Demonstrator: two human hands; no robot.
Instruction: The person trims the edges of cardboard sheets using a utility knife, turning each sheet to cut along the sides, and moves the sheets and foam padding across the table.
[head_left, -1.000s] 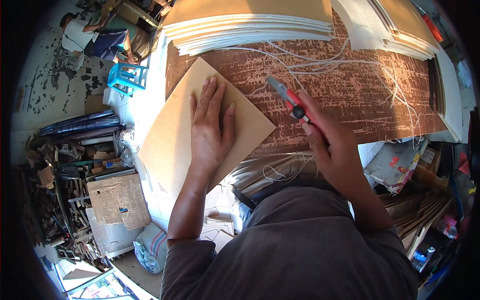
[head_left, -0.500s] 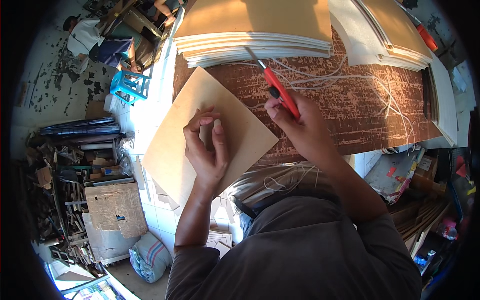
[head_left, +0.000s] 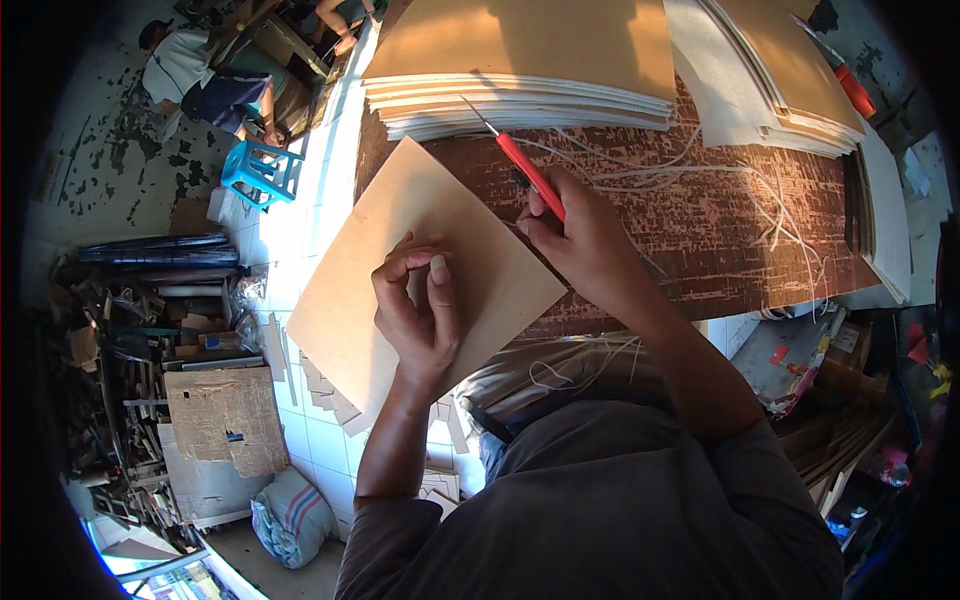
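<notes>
Compared with a second ago, our right hand (head_left: 568,222) sits farther left with the cutter (head_left: 531,172), and our left hand (head_left: 414,312) is curled rather than flat on the board (head_left: 490,268).

Our bench (head_left: 720,235) is brown and scuffed. At its far side we have a stack (head_left: 520,108) of tan and white sheets. The board lies near the bench's left end, turned cornerwise, its near left part jutting past the edge over the floor (head_left: 322,440). If our left hand bears down on that overhang, we judge it could tip or slide.

Our hands are apart: the right is closed around the red cutter; the left is over the board, thumb parted from the bent fingers, gripping nothing we can make out. We cannot tell how firmly it presses.

The bare blade (head_left: 481,117) points toward the stack; a careless swing could nick a sheet, or our left fingers if it comes back low. Thinnest of all, the loose cord (head_left: 690,172) beyond our right hand could snag.
</notes>
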